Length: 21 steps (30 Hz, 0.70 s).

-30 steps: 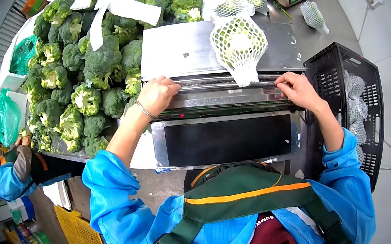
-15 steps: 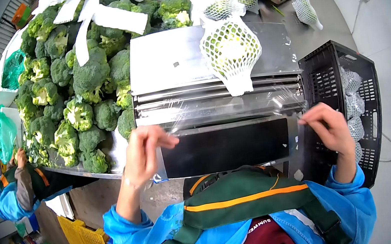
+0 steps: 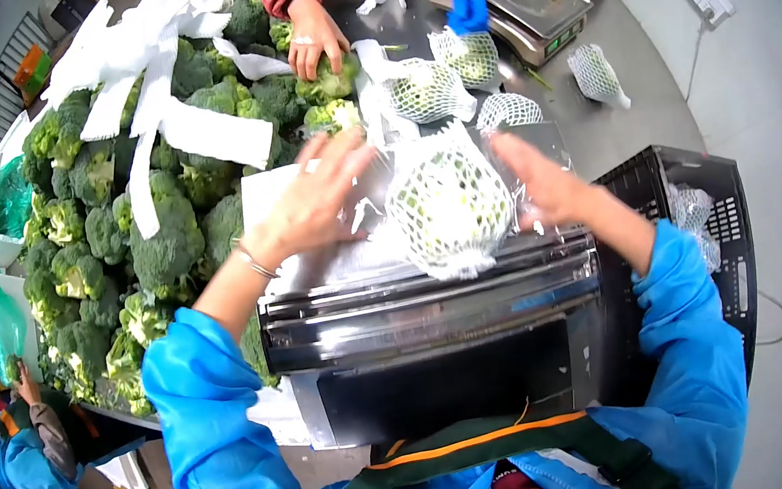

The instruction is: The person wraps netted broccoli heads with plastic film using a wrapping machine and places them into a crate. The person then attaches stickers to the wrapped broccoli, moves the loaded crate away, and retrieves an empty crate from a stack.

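A broccoli head in white foam netting [image 3: 450, 197] lies on the metal top of the wrapping machine [image 3: 430, 304], with clear film around it. My left hand [image 3: 318, 195] is to its left, fingers spread over the film. On its other side my right hand [image 3: 543, 176] stands with its fingers apart, close to the netting. Whether either hand grips the film's edge is too blurred to tell. The machine's rollers and dark plate [image 3: 447, 383] lie nearer to my body.
Loose broccoli [image 3: 165, 233] and white foam strips [image 3: 212, 129] are piled left. Across the table a co-worker's bare hand [image 3: 317, 38] touches broccoli; their blue-gloved hand [image 3: 467, 8] holds a netted head. A scale [image 3: 532, 6] stands behind; a black crate [image 3: 712, 196] is at right.
Both my hands have moved forward from the machine's near side to beside the netted broccoli, and film now surrounds it. The co-worker's hands have come into view at the top.
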### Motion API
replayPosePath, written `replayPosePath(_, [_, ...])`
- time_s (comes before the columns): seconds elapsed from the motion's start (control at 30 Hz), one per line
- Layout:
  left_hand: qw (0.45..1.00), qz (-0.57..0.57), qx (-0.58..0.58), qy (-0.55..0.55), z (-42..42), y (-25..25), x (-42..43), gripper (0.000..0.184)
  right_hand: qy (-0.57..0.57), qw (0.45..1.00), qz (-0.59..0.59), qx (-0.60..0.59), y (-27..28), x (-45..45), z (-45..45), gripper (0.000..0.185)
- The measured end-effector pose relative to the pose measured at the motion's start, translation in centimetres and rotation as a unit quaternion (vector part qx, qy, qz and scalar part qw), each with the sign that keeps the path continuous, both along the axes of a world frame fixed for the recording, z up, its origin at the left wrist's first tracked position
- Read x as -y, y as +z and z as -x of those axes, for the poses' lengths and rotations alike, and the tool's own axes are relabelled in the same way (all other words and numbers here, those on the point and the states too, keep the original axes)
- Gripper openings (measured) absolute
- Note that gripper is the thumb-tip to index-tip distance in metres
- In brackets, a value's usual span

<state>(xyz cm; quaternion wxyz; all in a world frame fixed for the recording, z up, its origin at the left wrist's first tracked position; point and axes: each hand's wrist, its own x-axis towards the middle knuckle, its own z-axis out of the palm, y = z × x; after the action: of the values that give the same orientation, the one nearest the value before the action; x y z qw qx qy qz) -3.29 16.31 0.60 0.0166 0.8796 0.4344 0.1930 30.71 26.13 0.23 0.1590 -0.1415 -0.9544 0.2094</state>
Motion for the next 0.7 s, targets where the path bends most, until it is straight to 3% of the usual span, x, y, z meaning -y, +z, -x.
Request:
replayPosePath(0.07, [0.984,0.047,0.158,-0.065,-2.3,-2.4,-1.2,0.102,0.029,0.997,0.033,-0.069,-3.5,0.5,1.9,0.111])
replayPosePath(0.13, [0.958,0.094,0.243,-0.12,-3.9,-2.9,-1.7,0.099,0.034,0.993,0.078,-0.086,-4.8,1.1,3.2,0.106])
replayPosePath(0.3, [0.915,0.255,0.313,-0.017,-5.0,0.0,2.6,0.095,-0.015,0.966,0.246,-0.073,-1.4,4.9,2.3,0.095])
replayPosePath(0.43, [0.9,0.316,0.298,-0.044,-7.0,4.2,9.3,0.094,-0.023,0.919,0.393,-0.034,0.3,11.3,-2.0,0.087])
replayPosePath(0.5, [0.879,0.359,0.308,-0.062,-8.4,4.7,14.1,0.095,-0.015,0.907,0.419,0.017,2.1,16.0,-4.2,0.084])
replayPosePath(0.53, [0.861,0.393,0.317,-0.062,-9.2,5.1,16.5,0.096,0.008,0.931,0.364,0.024,4.8,18.0,-4.4,0.09])
replayPosePath(0.57, [0.834,0.44,0.329,-0.057,-9.8,4.8,18.9,0.097,-0.011,0.916,0.382,0.118,5.5,19.7,-5.1,0.088])
replayPosePath(0.6, [0.802,0.493,0.334,-0.044,-10.4,5.4,20.8,0.099,-0.054,0.856,0.5,0.122,6.0,21.5,-5.6,0.089])
replayPosePath(0.67, [0.738,0.563,0.371,-0.026,-11.2,3.7,24.3,0.098,-0.141,0.601,0.787,0.017,2.1,25.0,-8.0,0.085])
replayPosePath(0.7, [0.576,0.68,0.454,0.013,-11.1,2.8,25.7,0.088,-0.125,0.519,0.845,0.002,0.8,25.6,-8.9,0.08])
